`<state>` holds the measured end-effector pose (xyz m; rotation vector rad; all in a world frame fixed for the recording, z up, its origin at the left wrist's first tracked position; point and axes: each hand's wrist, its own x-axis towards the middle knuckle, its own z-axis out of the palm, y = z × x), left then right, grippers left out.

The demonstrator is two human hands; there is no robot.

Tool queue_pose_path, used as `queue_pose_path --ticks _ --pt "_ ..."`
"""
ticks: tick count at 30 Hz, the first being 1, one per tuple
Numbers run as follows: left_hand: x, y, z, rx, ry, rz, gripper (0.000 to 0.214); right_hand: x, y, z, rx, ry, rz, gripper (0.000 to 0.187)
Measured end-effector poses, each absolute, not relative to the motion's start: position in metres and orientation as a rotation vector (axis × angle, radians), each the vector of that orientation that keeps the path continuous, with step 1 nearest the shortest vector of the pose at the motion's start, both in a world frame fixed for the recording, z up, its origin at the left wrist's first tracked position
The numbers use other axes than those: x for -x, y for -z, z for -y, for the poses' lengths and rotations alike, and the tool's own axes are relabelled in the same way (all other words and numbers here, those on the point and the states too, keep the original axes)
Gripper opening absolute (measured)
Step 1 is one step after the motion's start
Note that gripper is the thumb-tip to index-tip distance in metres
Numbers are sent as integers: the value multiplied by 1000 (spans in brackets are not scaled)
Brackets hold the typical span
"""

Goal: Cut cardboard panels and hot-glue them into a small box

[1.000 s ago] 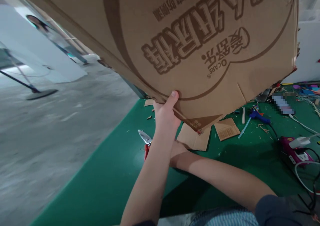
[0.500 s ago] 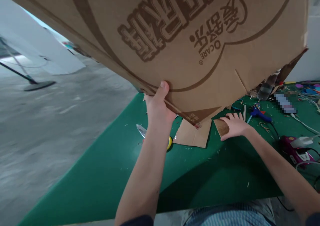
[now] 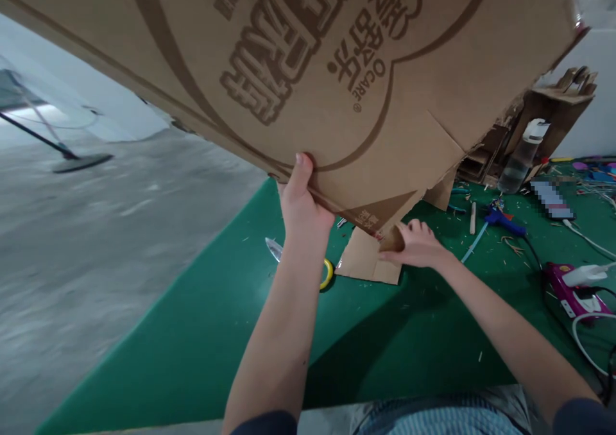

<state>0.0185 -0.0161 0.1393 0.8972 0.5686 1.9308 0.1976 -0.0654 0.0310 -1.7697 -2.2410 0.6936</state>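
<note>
A large printed cardboard sheet (image 3: 337,69) is held up over the green table (image 3: 202,332). My left hand (image 3: 302,199) grips its lower edge, thumb on the printed face. My right hand (image 3: 418,245) is closed on a small piece of cardboard (image 3: 393,237) just under the sheet's bottom corner. A flat cardboard offcut (image 3: 363,265) lies on the table beside that hand. Scissors with a yellow handle (image 3: 308,268) lie behind my left forearm, partly hidden.
A blue glue gun (image 3: 500,222), a purple glue gun (image 3: 575,292) with cables, a plastic bottle (image 3: 520,159) and a cardboard structure (image 3: 553,114) sit on the table's right side. Grey floor (image 3: 96,242) lies to the left with a stand base (image 3: 79,163).
My right hand has picked the small cardboard piece off the table and brought it left under the big sheet. The sheet has tilted and shifted left, uncovering the bottle and cardboard structure.
</note>
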Motion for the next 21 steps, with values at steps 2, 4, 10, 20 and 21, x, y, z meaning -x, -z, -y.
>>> queue_pose_path --ticks 2,4,10,20,21 --pt "-18 -137 14 -898 -1935 -574 40 -168 -31 69 1748 -620 2287 115" --pt "-19 -136 13 -908 -1940 -583 38 -146 -32 70 1726 -640 2322 111" --pt "-21 -137 13 -872 -1982 -559 35 -137 -41 51 1764 -641 2577 87" --pt "-12 -137 10 -957 -1991 -600 47 -145 -53 37 1942 -682 2399 107" --pt "-11 -137 11 -979 -1987 -615 48 -147 -53 38 1945 -703 2344 106"
